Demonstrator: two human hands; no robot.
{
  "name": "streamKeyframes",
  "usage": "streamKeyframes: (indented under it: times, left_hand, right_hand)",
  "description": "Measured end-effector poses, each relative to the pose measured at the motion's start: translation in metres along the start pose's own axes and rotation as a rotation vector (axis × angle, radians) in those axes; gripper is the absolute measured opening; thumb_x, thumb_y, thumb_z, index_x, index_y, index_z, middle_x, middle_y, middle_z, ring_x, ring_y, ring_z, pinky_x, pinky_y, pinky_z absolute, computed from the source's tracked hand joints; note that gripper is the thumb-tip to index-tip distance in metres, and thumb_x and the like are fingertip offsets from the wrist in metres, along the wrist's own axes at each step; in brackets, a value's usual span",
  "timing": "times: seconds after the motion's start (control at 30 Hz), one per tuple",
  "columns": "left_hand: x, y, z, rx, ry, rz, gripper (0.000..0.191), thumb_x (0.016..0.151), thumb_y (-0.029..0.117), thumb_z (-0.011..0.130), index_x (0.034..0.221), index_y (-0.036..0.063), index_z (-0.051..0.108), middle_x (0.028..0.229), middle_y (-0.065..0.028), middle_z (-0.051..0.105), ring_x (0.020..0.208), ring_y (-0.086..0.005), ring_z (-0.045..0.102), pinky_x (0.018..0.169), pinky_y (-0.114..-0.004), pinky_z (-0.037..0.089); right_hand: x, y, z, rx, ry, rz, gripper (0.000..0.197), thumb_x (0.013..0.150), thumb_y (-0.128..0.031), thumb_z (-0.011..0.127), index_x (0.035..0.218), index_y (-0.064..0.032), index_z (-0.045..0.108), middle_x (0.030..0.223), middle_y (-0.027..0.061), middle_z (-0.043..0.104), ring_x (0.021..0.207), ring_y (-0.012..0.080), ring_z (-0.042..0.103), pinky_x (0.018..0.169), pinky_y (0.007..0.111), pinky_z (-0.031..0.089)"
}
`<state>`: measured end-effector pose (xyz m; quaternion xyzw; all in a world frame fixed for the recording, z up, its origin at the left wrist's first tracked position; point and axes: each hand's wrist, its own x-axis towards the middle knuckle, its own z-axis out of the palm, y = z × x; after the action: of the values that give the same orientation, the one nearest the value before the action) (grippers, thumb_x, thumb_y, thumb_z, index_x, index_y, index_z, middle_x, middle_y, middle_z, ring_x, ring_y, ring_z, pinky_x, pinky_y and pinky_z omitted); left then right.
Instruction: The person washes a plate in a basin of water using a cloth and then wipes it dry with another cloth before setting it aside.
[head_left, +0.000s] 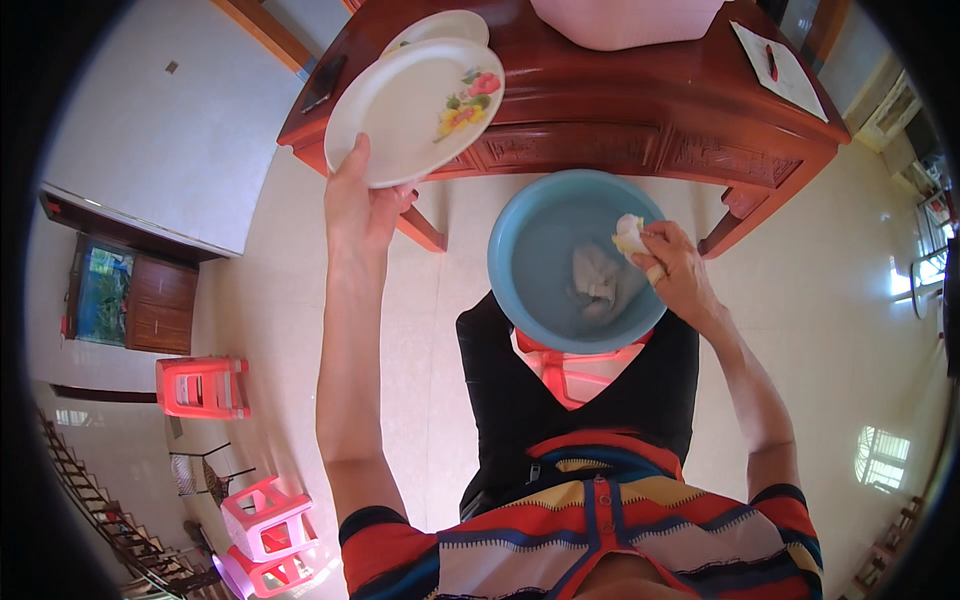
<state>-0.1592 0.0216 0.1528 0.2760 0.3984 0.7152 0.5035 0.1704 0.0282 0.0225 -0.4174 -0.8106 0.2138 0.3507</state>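
My left hand (367, 187) grips the near edge of a white oval plate with a printed flower pattern (397, 112), tilted over the wooden table's front left. Another white flowered plate (450, 26) lies partly behind it. My right hand (671, 262) holds a crumpled white and yellow cloth (630, 234) above the right side of a blue plastic basin (502, 255). Cloudy water fills the basin, with a pale cloth (594, 271) in it. The basin stands on a red plastic stool (562, 375) between my knees.
The carved wooden table (570, 97) bears a pink plastic container (630, 22), a dark phone-like object (325, 82), and paper (787, 75) with a red pen (772, 63). Red and pink plastic stools (266, 517) stand on the tiled floor at the left.
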Motion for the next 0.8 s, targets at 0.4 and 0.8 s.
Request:
streamKeyframes:
  times: [0.4, 0.8]
  left_hand:
    - [0.144, -0.023, -0.019, -0.002, 0.231, -0.009, 0.031, 0.088, 0.012, 0.047, 0.115, 0.0011, 0.035, 0.106, -0.0187, 0.046, 0.089, -0.0283, 0.053, 0.075, -0.046, 0.053]
    - [0.175, -0.04, -0.009, 0.832, 0.755, -0.014, 0.073, 0.068, 0.039, 0.072, 0.115, 0.0086, 0.024, 0.102, -0.017, 0.042, 0.092, -0.0269, 0.043, 0.073, -0.045, 0.043]
  right_hand:
    - [0.027, 0.004, -0.041, -0.012, 0.044, -0.041, 0.021, 0.076, -0.008, 0.06, 0.096, -0.0026, 0.059, 0.095, 0.0163, 0.054, 0.087, 0.0348, 0.053, 0.073, 0.038, 0.044]
    - [0.16, 0.069, -0.13, -0.379, 0.206, -0.293, 0.024, 0.076, -0.002, 0.057, 0.1, -0.0028, 0.059, 0.1, 0.0083, 0.056, 0.094, 0.0256, 0.053, 0.076, 0.033, 0.043]
